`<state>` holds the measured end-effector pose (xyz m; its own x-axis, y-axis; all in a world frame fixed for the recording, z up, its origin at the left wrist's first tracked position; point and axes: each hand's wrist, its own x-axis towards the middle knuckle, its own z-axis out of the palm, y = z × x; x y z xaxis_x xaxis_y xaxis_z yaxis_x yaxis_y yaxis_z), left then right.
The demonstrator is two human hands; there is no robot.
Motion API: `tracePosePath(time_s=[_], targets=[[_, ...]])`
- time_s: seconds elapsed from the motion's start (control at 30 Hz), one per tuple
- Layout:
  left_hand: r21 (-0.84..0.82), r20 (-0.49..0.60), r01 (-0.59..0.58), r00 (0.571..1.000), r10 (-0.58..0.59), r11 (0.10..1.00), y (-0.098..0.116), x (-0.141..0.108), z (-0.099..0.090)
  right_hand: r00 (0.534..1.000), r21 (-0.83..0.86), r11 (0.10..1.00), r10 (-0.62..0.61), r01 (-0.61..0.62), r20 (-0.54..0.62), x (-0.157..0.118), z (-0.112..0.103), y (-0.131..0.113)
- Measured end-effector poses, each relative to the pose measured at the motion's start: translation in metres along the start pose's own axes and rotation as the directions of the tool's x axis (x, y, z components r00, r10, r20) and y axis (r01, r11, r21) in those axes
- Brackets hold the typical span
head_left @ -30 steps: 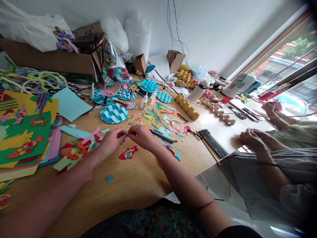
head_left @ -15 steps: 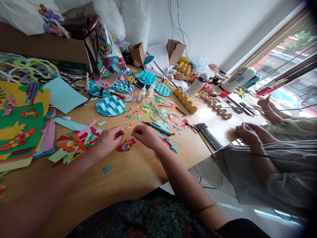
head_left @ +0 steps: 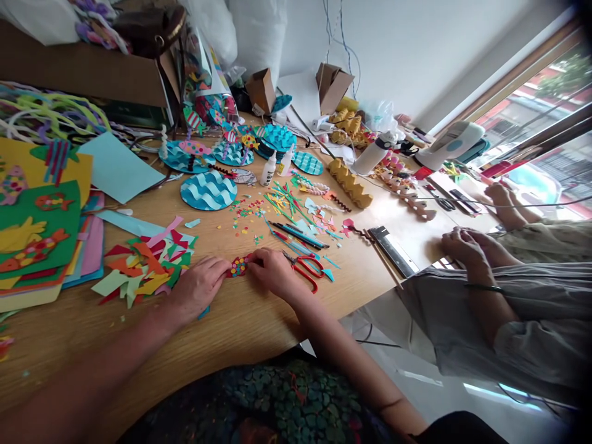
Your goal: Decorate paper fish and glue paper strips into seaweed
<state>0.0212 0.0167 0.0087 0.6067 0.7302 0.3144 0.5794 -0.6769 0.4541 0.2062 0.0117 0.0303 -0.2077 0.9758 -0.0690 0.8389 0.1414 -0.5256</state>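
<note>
Bare table [head_left: 240,333] lies near the body; red scissors [head_left: 308,271] and paper scraps [head_left: 143,268] flank it.

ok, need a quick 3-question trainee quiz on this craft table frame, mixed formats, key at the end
1. True or false: both hands, the left hand and the right hand, rest on the table at either end of the red paper fish.
2. What lies just right of the right hand? A) glue bottle B) red scissors C) ruler
3. Fill in: the round paper disc with folded waves is ____ in colour.

Key: 1 true; 2 B; 3 blue. The glue bottle stands farther back, and the ruler lies near the table edge by another person's hand.
</note>
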Motion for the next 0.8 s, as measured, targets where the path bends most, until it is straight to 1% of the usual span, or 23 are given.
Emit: tracePosePath(time_s=[0.2, 0.33, 0.47, 0.67, 0.8], targets=[[0.024, -0.002, -0.002, 1.0, 0.002, 1.0, -0.0001, -0.0023, 0.0011, 0.999, -0.062, 0.998, 0.027, -0.026, 0.02, -0.001, 0.0016, -0.0025], [0.012, -0.003, 0.007, 1.0, -0.007, 1.0, 0.001, -0.0027, 0.0004, 0.999, -0.084, 0.996, 0.024, -0.022, 0.022, -0.0011, 0.0037, -0.0026], [-0.017, 0.024, 0.031, 0.999, -0.03, 0.999, 0.0013, -0.0032, -0.0002, 1.0, -0.097, 0.995, 0.026, -0.025, 0.005, -0.0013, 0.0048, -0.0031], [-0.013, -0.004, 0.018, 1.0, -0.018, 1.0, 0.0003, -0.0037, 0.0014, 0.999, -0.095, 0.995, 0.033, -0.033, -0.001, -0.0019, 0.0052, -0.0036], [-0.001, 0.011, 0.024, 1.0, -0.024, 1.0, 0.0004, -0.0038, 0.0008, 0.999, -0.088, 0.995, 0.036, -0.037, -0.01, -0.0017, 0.0047, -0.0038]])
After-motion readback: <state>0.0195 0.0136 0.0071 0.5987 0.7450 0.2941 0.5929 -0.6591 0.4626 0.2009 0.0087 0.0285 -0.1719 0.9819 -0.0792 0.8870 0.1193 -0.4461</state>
